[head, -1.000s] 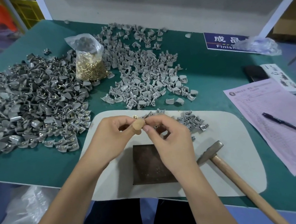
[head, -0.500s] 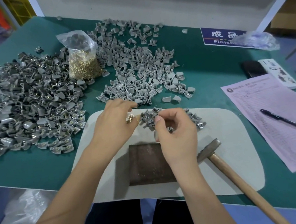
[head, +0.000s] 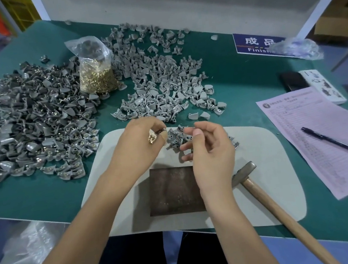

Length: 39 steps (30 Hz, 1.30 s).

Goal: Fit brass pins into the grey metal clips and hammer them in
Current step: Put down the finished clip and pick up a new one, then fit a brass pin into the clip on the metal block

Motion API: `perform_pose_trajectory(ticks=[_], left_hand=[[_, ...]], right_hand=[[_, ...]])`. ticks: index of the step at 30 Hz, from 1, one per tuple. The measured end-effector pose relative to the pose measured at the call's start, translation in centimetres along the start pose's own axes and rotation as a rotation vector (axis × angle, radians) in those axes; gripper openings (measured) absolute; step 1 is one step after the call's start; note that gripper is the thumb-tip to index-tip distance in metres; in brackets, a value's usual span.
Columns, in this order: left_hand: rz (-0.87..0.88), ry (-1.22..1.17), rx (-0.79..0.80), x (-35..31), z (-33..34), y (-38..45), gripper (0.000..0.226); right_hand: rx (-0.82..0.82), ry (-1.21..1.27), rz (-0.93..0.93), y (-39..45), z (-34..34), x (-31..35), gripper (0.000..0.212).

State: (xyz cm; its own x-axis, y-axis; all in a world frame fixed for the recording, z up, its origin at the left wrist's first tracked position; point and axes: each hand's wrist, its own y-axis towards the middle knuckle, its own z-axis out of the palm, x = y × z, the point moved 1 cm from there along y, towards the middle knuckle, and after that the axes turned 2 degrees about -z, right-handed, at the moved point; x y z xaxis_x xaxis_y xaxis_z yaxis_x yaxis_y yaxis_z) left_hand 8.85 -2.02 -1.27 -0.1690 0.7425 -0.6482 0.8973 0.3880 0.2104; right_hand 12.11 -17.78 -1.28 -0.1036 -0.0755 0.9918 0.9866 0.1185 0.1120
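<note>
Nearest the table's front edge, a dark metal block lies on the pale mat, with the hammer to its right, head on the mat and wooden handle running off past the front edge. Just beyond the block the left hand is curled around a small bunch of brass pins, its thumb and forefinger tips pinched together, on what cannot be made out. The right hand hovers beside it with fingers loosely spread and holding nothing, over a little cluster of grey metal clips on the mat's far edge. The clips look small, stiff and light; each is probably best pinched by its curved back so the hole faces up. The pins are tiny and smooth, likely to slip or roll. Farther back, clip heaps cover the table's left side and middle, around a bag of pins.
</note>
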Motion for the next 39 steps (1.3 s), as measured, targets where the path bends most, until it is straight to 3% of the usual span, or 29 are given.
perform_pose_trajectory(ticks=[8,13,16,20,22,28,39], left_hand=[[0.049,-0.278,-0.021,-1.7,-1.6,-3.3,0.026],[-0.07,-0.537,0.097,-2.5,-1.9,-5.9,0.011],[-0.067,-0.387,0.14,-2.3,-1.5,-7.4,0.007],[-0.07,-0.199,0.15,-2.5,-1.5,-8.4,0.007],[-0.034,-0.085,0.133,-2.9,-1.8,-8.7,0.011],[0.056,-0.072,0.186,-3.7,-1.9,-9.3,0.01],[0.075,-0.003,0.138,-3.3,-1.9,-9.6,0.01]], right_hand=[[0.057,-0.07,-0.089,-0.4,0.2,0.3,0.006],[-0.041,0.017,-0.007,-0.8,-1.6,0.8,0.005],[0.012,-0.034,0.015,-2.1,-3.8,1.2,0.005],[0.189,-0.476,-0.265,-4.2,-5.8,1.6,0.013],[0.212,-0.58,-0.293,-5.0,-6.0,1.5,0.014],[0.269,-0.516,-0.161,-6.0,-6.0,0.4,0.014],[0.27,-0.52,-0.18,-6.5,-5.8,0.1,0.018]])
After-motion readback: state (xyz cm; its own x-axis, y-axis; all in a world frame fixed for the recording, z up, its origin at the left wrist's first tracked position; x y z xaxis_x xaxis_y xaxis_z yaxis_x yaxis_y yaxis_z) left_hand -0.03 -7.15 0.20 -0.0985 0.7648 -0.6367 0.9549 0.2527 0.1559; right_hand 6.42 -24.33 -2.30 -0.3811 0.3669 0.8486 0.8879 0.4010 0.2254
